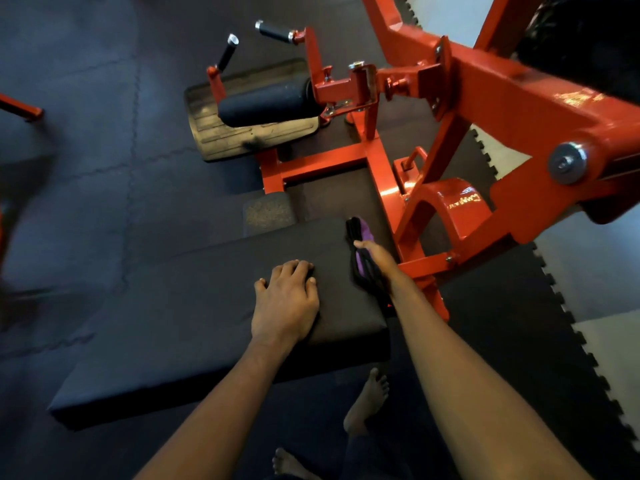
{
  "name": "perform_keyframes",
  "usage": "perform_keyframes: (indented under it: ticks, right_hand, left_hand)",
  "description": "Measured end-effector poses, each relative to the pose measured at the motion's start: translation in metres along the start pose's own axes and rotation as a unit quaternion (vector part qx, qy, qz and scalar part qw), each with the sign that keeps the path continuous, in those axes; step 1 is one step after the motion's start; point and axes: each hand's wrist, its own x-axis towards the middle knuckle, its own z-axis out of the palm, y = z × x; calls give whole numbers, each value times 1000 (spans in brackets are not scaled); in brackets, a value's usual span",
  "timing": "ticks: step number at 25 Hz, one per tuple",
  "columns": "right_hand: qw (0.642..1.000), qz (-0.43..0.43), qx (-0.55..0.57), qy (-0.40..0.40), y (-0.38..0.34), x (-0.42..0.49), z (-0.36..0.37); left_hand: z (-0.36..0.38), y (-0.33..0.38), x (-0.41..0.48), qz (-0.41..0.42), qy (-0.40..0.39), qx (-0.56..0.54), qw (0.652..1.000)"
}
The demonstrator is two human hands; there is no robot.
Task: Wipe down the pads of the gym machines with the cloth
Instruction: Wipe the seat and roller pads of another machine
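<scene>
The left hand (pixel 285 299) lies released, palm down with fingers straight, on top of the long black rectangular padded seat (pixel 207 306) near its right end. The right hand (pixel 375 258) grasps a bunched black and purple cloth (pixel 357 232), holding it against the right side edge of that seat, with the cloth showing above and below the hand. Just right of the cloth stands the glossy red steel machine frame (pixel 502 98). Farther ahead a black cylindrical foam roller (pixel 266 102) hangs over a ribbed grey foot plate (pixel 214 136). Dark interlocking rubber floor tiles (pixel 86 133) lie underneath, and a bare foot (pixel 369 400) stands between the forearms.
</scene>
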Motion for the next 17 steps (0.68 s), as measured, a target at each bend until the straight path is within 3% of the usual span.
perform_keyframes:
  ticks: [5,8,10,12,15,17]
  right_hand:
    - [999,-12,45,-26,13,-48,0]
    - [990,-120,42,-65,22,-85,0]
    - [987,-148,17,-57,25,-118,0]
    - [985,-156,-73,12,24,-152,0]
    - [925,-148,-294,190,22,-194,5]
    - [903,-166,-302,258,18,-226,22]
  left_hand:
    - [-1,1,0,8,7,2,1000]
    - [-4,4,-5,8,25,-6,1000]
    - [-12,8,-13,29,53,-43,997]
    - [-20,7,-25,70,94,-80,990]
    - [-34,-16,-49,108,153,-174,967]
    - [-48,-38,-65,115,177,-250,945]
